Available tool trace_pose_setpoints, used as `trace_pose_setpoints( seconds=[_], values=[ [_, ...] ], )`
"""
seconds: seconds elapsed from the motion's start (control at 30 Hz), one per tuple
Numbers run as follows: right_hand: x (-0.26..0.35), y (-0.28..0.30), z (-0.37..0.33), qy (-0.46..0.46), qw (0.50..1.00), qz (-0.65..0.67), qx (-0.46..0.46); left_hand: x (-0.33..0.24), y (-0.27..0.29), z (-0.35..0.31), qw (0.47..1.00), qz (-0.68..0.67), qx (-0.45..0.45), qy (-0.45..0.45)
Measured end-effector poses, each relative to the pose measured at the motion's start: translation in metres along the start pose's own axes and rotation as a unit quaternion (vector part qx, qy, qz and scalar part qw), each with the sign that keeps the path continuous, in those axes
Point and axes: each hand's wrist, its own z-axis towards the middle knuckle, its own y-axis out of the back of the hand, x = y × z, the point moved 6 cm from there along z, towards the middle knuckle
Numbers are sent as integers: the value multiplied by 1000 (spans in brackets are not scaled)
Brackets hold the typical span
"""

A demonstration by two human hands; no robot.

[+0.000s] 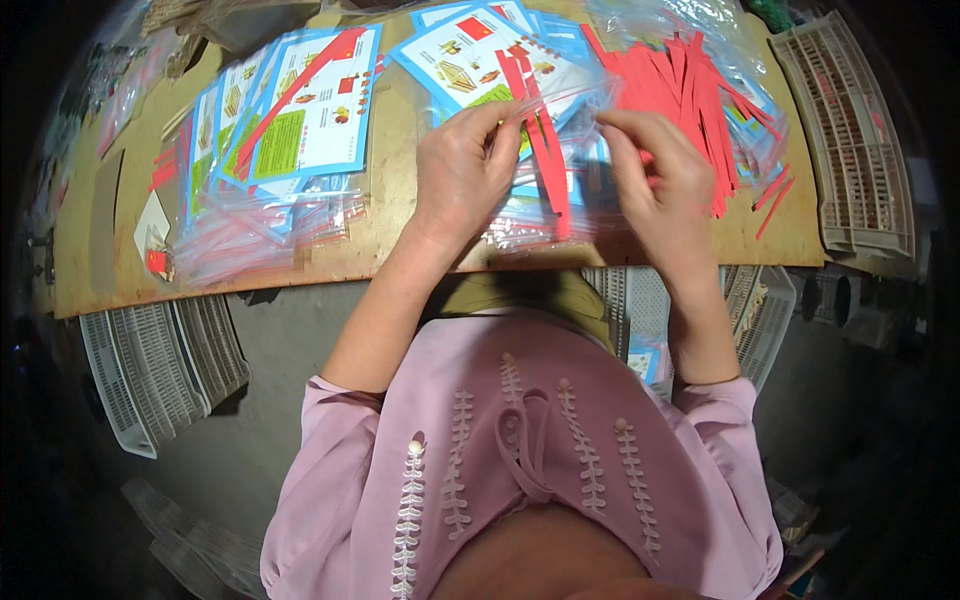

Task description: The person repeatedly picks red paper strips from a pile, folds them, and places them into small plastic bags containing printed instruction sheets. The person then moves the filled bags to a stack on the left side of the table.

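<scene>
My left hand pinches one side of the mouth of a clear plastic zip bag between thumb and fingers. On the bag's other side, my right hand, slightly blurred, has its thumb and fingers closed at the edge. Some red shows between its curled fingers; whether it is held or lies behind, I cannot tell. Red paper strips run down between my hands over more bags. Behind them lies a pile of printed blue-edged cards. A heap of red strips spreads beyond my right hand.
Left on the wooden table is a stack of bagged cards with a red strip across it. A plastic crate stands at the right end. Below the table edge are another crate at left and crates at right.
</scene>
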Motion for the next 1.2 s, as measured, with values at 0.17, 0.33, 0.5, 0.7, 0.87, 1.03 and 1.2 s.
trace_pose_setpoints(
  seconds=[0.17, 0.33, 0.5, 0.7, 0.87, 1.03, 1.2],
  values=[
    [-17, -5, -51, -248, 951, 150, 106, -10, 8, 4, 1000, -2, -19, -5],
    [-3, -26, -63, -384, 816, 382, 203, -26, 12, 5, 994, 50, -27, -92],
    [-17, -46, -47, -404, 766, 467, 182, -40, 3, -9, 981, 91, 18, -168],
    [-27, -51, -38, -352, 840, 394, 125, -48, 5, -12, 983, 78, 36, -160],
    [-11, -20, -55, -217, 930, 295, -26, -15, 31, 18, 995, -89, 35, -7],
    [-19, -14, -51, -136, 960, 239, -51, -7, 99, 72, 987, 130, 27, -92],
    [-28, -11, -48, -69, 982, 164, -59, -61, 172, 59, 929, 190, -186, -258]
  ],
)
